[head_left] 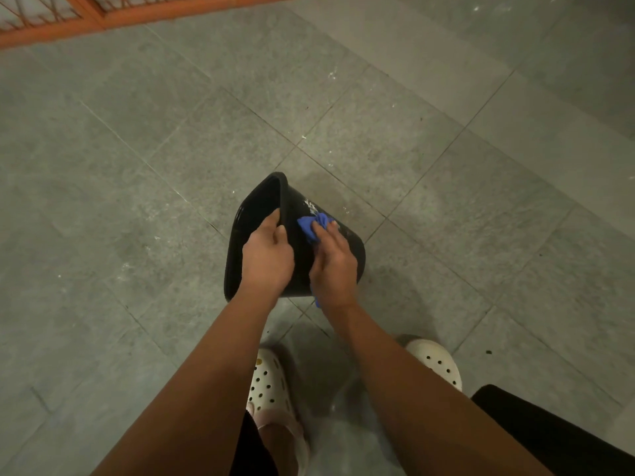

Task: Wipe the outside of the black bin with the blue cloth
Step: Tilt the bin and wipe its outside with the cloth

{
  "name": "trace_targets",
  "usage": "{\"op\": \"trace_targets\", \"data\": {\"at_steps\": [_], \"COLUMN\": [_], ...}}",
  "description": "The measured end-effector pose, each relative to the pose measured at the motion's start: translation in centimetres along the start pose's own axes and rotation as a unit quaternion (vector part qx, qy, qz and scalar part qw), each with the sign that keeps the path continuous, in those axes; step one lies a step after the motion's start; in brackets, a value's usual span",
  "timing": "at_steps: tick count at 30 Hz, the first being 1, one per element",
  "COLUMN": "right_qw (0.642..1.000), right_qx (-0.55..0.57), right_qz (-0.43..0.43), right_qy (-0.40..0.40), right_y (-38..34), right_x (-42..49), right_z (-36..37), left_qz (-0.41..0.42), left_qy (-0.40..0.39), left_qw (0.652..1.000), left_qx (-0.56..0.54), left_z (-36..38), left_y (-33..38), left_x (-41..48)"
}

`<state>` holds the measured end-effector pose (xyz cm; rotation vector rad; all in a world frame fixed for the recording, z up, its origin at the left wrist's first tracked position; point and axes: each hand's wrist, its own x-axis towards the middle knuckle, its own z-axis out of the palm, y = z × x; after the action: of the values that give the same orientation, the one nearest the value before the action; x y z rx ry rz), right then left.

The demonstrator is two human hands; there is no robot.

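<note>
My left hand (pixel 266 259) grips the rim of the black bin (pixel 352 247), which is tipped with its mouth leftward above the floor tiles (pixel 137 166). On its outer wall the blue cloth (pixel 311 225) lies pressed under my right hand's (pixel 333 266) near-flat fingers. The white smear (pixel 311 205) sits just beyond them, away from me.

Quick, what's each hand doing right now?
Left hand: gripping the rim of the bin.
Right hand: open, pressing the cloth against the bin.

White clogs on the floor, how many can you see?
2. The left clog lies just right of the left forearm; the right clog peeks out beyond the right forearm, partly hidden.
</note>
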<state>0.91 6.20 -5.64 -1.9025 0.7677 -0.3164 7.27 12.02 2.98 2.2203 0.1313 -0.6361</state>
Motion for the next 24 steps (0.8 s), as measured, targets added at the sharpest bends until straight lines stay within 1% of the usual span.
{"op": "trace_targets", "data": {"at_steps": [3, 8, 11, 14, 16, 18, 21, 24], "right_qw": [1.000, 0.998, 0.998, 0.998, 0.998, 0.999, 1.000, 0.998], "right_qx": [-0.004, -0.012, -0.035, -0.048, -0.046, -0.023, -0.007, -0.058], "right_qz": [-0.012, -0.059, -0.030, 0.032, 0.049, 0.033, -0.013, -0.024], "right_qy": [0.006, -0.030, -0.045, -0.031, -0.014, -0.004, -0.013, 0.014], "right_y": [-0.8, 0.4, 1.0, 1.4, 1.0, 0.2, 0.1, 1.5], "right_x": [-0.9, 1.0, 1.8, 1.1, 0.5, 0.1, 0.4, 1.4], "right_z": [0.6, -0.3, -0.4, -0.5, -0.5, -0.5, -0.4, -0.3], "left_qz": [0.007, 0.033, 0.046, 0.052, 0.053, 0.052, 0.052, 0.034], "left_qy": [-0.009, -0.018, 0.005, 0.011, 0.011, 0.011, 0.008, 0.024], "left_qw": [1.000, 0.998, 0.997, 0.995, 0.995, 0.995, 0.996, 0.998], "left_qx": [0.011, 0.045, 0.065, 0.079, 0.083, 0.080, 0.078, 0.050], "left_z": [-0.1, 0.0, 0.4, 0.5, 0.6, 0.5, 0.2, 0.0], "left_y": [-0.2, 0.0, 0.1, 0.3, 0.5, 0.4, 0.1, -0.3], "left_x": [0.0, -0.8, -1.1, -1.3, -1.4, -1.2, -0.9, -0.7]}}
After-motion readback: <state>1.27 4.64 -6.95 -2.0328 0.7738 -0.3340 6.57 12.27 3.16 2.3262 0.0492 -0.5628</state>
